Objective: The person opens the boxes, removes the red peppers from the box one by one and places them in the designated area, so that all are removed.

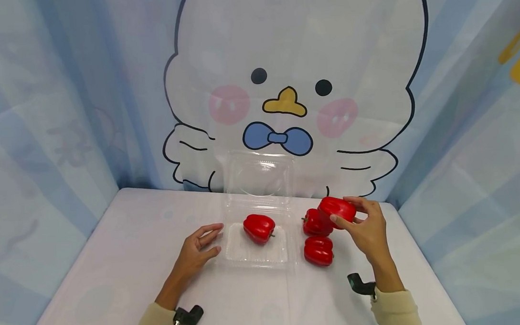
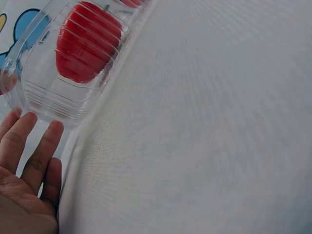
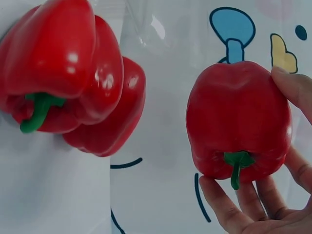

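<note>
We pinch red pepper in right hand, raised by two others near far right corner of tabletop. Our left hand spread, just beside clear box, one pepper inside.

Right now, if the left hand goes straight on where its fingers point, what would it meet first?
Probably the left wall of the clear plastic container: the left hand is right beside it, though whether it touches is unclear. Beyond that wall lies a red pepper.
</note>
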A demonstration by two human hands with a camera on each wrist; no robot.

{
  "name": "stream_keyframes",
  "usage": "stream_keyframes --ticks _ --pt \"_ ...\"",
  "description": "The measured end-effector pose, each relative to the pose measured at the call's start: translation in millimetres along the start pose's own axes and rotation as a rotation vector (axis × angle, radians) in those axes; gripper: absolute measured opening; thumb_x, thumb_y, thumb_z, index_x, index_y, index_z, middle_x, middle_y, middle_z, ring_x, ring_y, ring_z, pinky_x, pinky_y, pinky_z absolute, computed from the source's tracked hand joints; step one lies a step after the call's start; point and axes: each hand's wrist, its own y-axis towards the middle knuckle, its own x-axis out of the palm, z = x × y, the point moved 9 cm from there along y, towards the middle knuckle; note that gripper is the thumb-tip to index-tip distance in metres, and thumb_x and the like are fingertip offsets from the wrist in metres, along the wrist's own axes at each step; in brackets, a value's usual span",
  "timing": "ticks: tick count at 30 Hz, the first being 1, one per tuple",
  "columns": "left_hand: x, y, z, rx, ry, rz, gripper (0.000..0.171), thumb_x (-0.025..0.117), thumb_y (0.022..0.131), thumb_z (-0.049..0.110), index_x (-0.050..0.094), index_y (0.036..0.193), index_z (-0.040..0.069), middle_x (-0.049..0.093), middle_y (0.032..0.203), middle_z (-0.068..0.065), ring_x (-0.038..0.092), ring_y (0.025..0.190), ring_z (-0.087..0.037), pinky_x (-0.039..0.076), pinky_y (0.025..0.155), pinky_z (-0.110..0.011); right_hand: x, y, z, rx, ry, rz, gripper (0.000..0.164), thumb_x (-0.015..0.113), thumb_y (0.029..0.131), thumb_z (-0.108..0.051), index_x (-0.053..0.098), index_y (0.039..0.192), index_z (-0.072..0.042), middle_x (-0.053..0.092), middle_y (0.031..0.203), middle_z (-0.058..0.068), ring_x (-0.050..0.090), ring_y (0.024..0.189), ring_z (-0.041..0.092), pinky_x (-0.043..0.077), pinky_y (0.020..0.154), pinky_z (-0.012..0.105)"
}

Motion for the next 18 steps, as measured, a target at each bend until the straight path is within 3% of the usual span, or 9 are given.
stream_keyframes --ticks 2,4,8,13,18 --pt "-0.4 0.5 0.6 0.015 -0.008 -0.004 0.057 0.075 0.096 0.003 0.057 0.149 0.009 0.056 0.159 -0.010 0.051 0.150 -0.028 0.043 0.114 -0.014 -3 2 3 0.009 -0.005 -0.001 0.066 0.089 0.087 -0.027 0.062 0.145 -0.015 0.052 0.147 0.016 0.054 0.134 0.033 0.059 0.092 0.020" --pt "-0.4 0.6 1.3 0.030 -0.011 -0.012 0.058 0.075 0.095 0.001 0.056 0.149 0.008 0.056 0.159 -0.011 0.050 0.150 -0.030 0.042 0.114 -0.012 -5 3 6 0.016 -0.006 0.000 0.067 0.090 0.087 -0.028 0.062 0.146 -0.015 0.051 0.148 0.017 0.053 0.135 0.034 0.055 0.087 0.013" --pt "-1.0 0.1 2.3 0.039 -0.016 -0.015 0.058 0.075 0.095 0.000 0.057 0.149 0.008 0.056 0.159 -0.012 0.051 0.150 -0.030 0.043 0.117 -0.017 -9 6 12 0.027 -0.015 0.004 0.068 0.090 0.087 -0.029 0.062 0.147 -0.015 0.050 0.149 0.017 0.052 0.136 0.035 0.058 0.087 0.014" --pt "-0.6 0.2 2.2 0.031 -0.010 -0.014 0.058 0.075 0.095 0.001 0.056 0.149 0.008 0.055 0.160 -0.011 0.051 0.150 -0.029 0.042 0.121 -0.034 -13 9 19 0.035 -0.015 0.009 0.066 0.089 0.088 -0.028 0.062 0.147 -0.015 0.050 0.148 0.018 0.051 0.136 0.035 0.047 0.079 0.002" --pt "-0.2 0.3 2.5 0.032 -0.012 -0.015 0.058 0.076 0.095 0.001 0.056 0.150 0.007 0.055 0.160 -0.012 0.051 0.150 -0.031 0.043 0.120 -0.034 -18 12 27 0.044 -0.030 0.007 0.067 0.088 0.088 -0.028 0.061 0.148 -0.014 0.049 0.149 0.019 0.049 0.137 0.037 0.043 0.076 0.000"
